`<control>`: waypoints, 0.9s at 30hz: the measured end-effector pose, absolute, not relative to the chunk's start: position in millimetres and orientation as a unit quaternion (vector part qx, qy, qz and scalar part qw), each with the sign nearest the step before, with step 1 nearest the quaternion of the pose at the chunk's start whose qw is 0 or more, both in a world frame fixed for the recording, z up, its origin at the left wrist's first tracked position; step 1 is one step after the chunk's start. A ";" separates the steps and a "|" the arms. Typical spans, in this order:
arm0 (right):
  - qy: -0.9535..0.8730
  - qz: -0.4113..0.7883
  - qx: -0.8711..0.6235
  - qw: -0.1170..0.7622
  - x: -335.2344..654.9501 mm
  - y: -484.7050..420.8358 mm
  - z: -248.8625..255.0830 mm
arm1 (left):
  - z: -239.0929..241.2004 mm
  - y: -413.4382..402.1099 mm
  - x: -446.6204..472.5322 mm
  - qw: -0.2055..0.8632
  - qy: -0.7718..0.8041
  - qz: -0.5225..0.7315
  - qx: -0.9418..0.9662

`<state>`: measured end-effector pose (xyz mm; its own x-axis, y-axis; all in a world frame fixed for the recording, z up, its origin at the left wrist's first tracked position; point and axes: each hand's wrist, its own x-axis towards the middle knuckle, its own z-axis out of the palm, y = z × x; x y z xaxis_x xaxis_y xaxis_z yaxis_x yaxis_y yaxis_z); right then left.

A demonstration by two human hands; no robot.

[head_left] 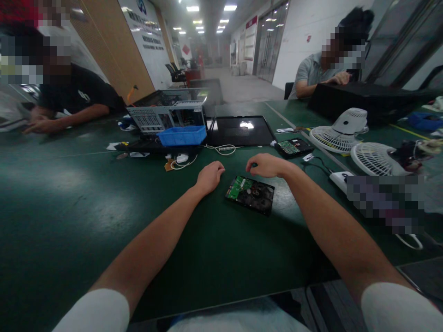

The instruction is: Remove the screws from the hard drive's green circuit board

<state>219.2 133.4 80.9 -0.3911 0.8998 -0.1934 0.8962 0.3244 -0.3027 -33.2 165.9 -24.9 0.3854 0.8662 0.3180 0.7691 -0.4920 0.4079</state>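
Note:
A hard drive (251,194) lies flat on the green table in front of me, with its green circuit board and dark metal body facing up. Just beyond its far edge, my right hand (265,165) hovers with thumb and fingers bent together in a pinch. Whatever it may hold is too small to make out. To the left of the drive, apart from it, my left hand (209,178) is low over the table with its fingers curled closed. Its fingertips are turned away, so their content is hidden.
Behind are a blue tray (182,136), an open computer case (148,121) and a black panel (242,131). Another drive (294,147) lies right, near white fan parts (346,131) and a power strip (341,180). People sit at both far sides.

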 end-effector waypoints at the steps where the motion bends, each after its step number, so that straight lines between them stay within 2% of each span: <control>1: -0.813 0.182 -0.552 0.007 219.4 133.6 80.8 | -24.3 165.7 -34.5 0.098 0.494 0.252 0.826; 27: -0.810 0.195 -0.552 0.013 217.9 132.0 81.7 | -22.1 164.4 -41.5 0.126 0.460 0.276 0.834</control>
